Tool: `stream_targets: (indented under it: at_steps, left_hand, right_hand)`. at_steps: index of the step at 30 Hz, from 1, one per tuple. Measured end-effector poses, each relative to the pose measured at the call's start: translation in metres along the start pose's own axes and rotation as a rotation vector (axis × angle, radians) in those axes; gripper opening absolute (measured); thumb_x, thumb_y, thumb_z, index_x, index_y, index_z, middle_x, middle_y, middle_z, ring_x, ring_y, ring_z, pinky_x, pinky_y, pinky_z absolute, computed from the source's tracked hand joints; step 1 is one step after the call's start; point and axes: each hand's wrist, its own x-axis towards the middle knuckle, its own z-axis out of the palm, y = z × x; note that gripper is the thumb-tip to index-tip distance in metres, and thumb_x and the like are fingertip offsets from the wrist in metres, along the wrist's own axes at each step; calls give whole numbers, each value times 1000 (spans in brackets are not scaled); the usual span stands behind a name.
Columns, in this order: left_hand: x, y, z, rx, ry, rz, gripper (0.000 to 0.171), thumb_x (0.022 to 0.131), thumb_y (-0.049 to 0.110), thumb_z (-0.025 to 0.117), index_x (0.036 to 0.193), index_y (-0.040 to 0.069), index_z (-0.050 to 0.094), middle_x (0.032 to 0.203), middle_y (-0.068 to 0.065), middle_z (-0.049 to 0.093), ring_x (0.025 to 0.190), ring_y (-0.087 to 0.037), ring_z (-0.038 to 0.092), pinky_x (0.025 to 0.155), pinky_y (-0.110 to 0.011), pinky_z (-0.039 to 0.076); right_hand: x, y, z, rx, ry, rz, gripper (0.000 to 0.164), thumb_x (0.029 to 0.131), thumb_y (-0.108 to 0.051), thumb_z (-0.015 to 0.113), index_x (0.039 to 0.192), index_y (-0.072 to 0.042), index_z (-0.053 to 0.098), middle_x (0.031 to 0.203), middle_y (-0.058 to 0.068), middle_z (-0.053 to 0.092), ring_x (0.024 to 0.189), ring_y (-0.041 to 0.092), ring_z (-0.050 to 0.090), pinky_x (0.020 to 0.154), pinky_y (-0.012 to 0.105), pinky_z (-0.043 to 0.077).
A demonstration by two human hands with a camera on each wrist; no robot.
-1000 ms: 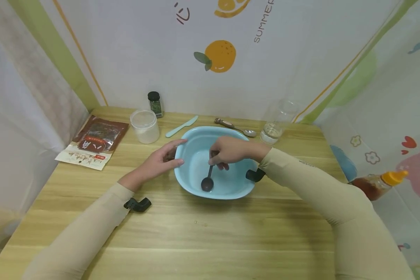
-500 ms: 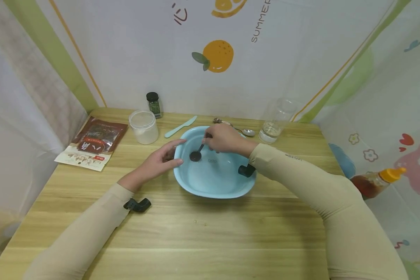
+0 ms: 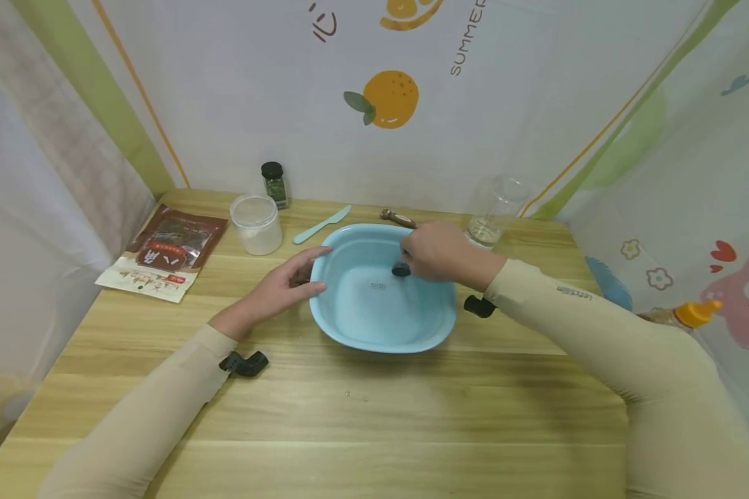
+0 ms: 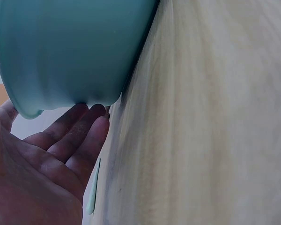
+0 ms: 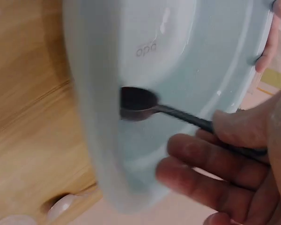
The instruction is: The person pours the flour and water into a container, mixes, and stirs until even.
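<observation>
A light blue plastic basin (image 3: pixel 374 326) stands on the wooden table. My left hand (image 3: pixel 281 287) holds its left side, thumb and index fingertips at the rim, while the other fingers (image 4: pixel 77 129) touch the outer wall in the left wrist view. Inside the basin's right half, my right hand (image 3: pixel 440 251) pinches a small dark spoon (image 5: pixel 138 103) by its thin handle, thumb on top. The spoon's round bowl tilts close to the near-right wall in the right wrist view. From the head view, most of the spoon handle is hidden behind the hand.
Behind the basin lie a pale green knife (image 3: pixel 322 225) and a metal spoon (image 3: pixel 398 218), partly hidden. A glass (image 3: pixel 483 232) stands back right. A white jar (image 3: pixel 257 225), a herb bottle (image 3: pixel 275 187) and a spice packet (image 3: pixel 165 253) sit back left. A yellow-capped bottle (image 3: pixel 693 314) is far right.
My right hand has carried the dark spoon from the near left of the basin to its back left, then across to the right side. The left hand keeps its place at the rim.
</observation>
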Motion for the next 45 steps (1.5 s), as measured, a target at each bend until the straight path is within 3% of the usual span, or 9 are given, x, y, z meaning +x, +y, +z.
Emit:
stream_targets:
  at_steps: [5,12,18,22,26,32,38,42,45]
  left_hand:
    - [0,1,-1,-11,-2,-2,70,108,3,69,172,6,39,174,-22,41,150,-48,53,110,-38,57]
    - [-2,1,-1,-22,-6,-10,71,109,3,68,172,6,37,173,-24,41,150,-49,53,110,-42,58]
    - [0,1,0,8,-6,-10,71,109,6,69,172,8,38,171,-25,45,149,-47,54,115,-52,54]
    - [0,1,0,8,-8,-2,70,109,6,69,172,6,38,172,-25,42,150,-48,53,115,-51,54]
    - [1,1,0,5,-7,6,70,109,5,68,172,6,37,172,-25,43,150,-48,53,112,-45,56]
    - [0,0,1,-5,-8,8,70,109,3,67,172,4,37,172,-27,42,148,-50,55,111,-43,57]
    - [0,0,0,-4,-4,0,70,109,4,68,172,6,37,172,-26,42,149,-49,54,112,-46,57]
    - [0,0,0,-2,-4,-4,70,109,5,68,172,6,37,171,-26,44,148,-49,55,112,-45,56]
    - [0,1,0,-6,-6,-3,70,109,5,68,172,6,37,169,-27,46,148,-49,55,112,-44,56]
  right_hand:
    - [-14,-3,-7,32,-116,-65,32,106,-20,67,75,-17,63,66,-2,58,60,18,53,55,34,44]
    - [-9,-17,-5,394,-359,-179,24,112,-25,66,96,-10,75,72,-5,68,67,13,63,68,32,51]
    - [8,-13,10,565,-273,-93,27,114,-27,65,106,-6,80,76,-2,74,75,24,73,68,32,52]
    - [14,-5,9,534,-142,87,27,114,-25,66,110,-3,82,77,2,75,71,22,72,66,34,53]
    - [15,3,9,519,-86,209,29,114,-25,66,115,0,81,83,8,78,71,22,73,65,35,54]
    - [15,1,11,649,-159,115,28,113,-26,68,120,-2,82,95,13,82,82,35,79,70,33,52]
    - [14,3,9,685,-315,37,23,111,-22,70,105,-4,82,80,7,78,71,23,77,72,36,57]
    - [14,6,8,684,-342,40,24,111,-21,70,103,-1,81,77,6,76,69,21,76,74,43,60]
    - [17,4,7,673,-329,28,26,112,-24,68,109,-1,81,83,9,78,71,22,77,71,38,55]
